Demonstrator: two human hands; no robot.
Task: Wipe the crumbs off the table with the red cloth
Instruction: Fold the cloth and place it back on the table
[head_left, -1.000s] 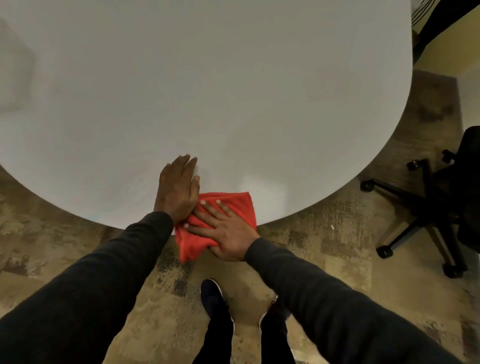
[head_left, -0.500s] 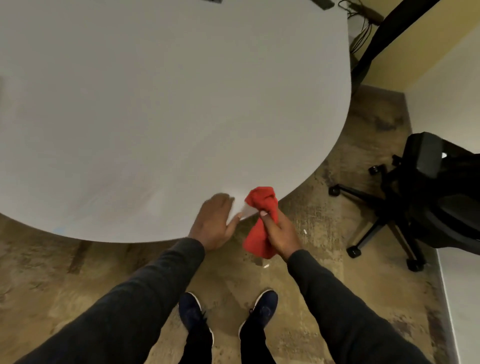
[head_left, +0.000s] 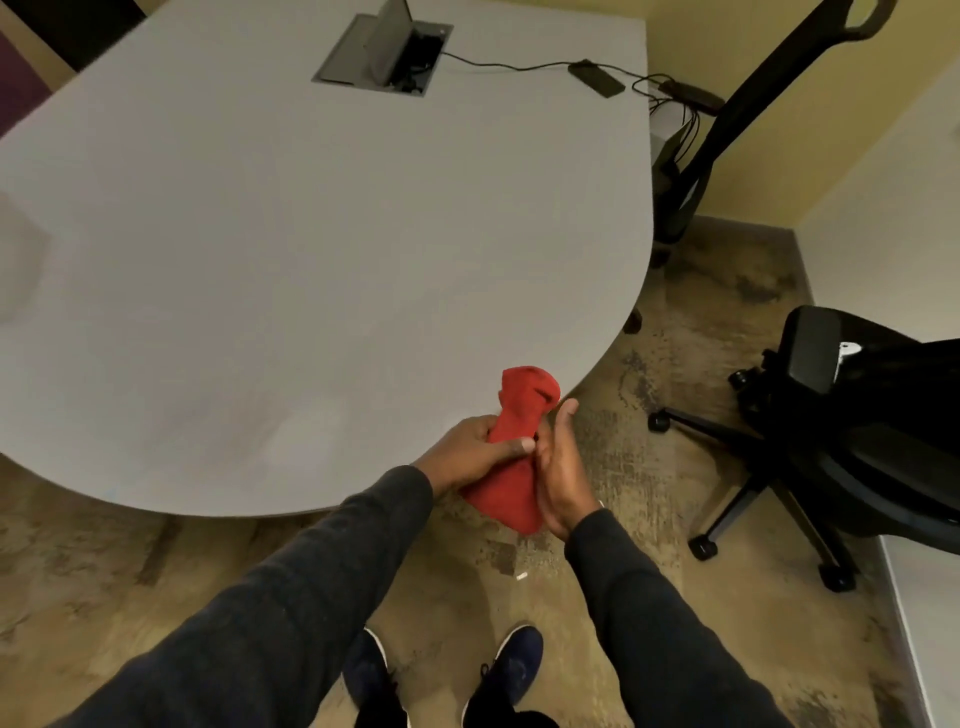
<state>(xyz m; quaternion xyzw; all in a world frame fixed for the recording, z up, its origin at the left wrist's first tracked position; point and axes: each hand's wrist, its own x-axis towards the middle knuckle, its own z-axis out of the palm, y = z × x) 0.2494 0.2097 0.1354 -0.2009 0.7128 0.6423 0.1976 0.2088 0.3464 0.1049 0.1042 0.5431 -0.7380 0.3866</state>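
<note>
Head view: red cloth (head_left: 511, 457) was bunched into a vertical roll, off the worktop (head_left: 311, 234), held in the air just past its near rounded edge. Top of the roll overlapped the edge in the picture; I couldn't tell if it touched. Left hand (head_left: 470, 452) was clenched round the cloth's middle, fingers (head_left: 511, 446) wrapped across the front. Right hand (head_left: 558, 470) was flat against the cloth's right side, fingers straight, pressing rather than gripping, as far as I could see.

Worktop looked bare near the edge; no crumbs I could make out at this resolution. Far end had an open cable box (head_left: 382, 54) and a black device (head_left: 596, 79) on a lead. Small white speck (head_left: 520, 576) on the floor below the hands, shoes (head_left: 511, 670) under that, office chair (head_left: 852, 431) to the right.

My read: wiping pass done, cloth being gathered. Risks: if crumbs are trapped in the folds, squeezing or loosening the roll over the floor would drop them there. Another pass with it bunched like this would give poor contact and could flick leftovers off the edge.
</note>
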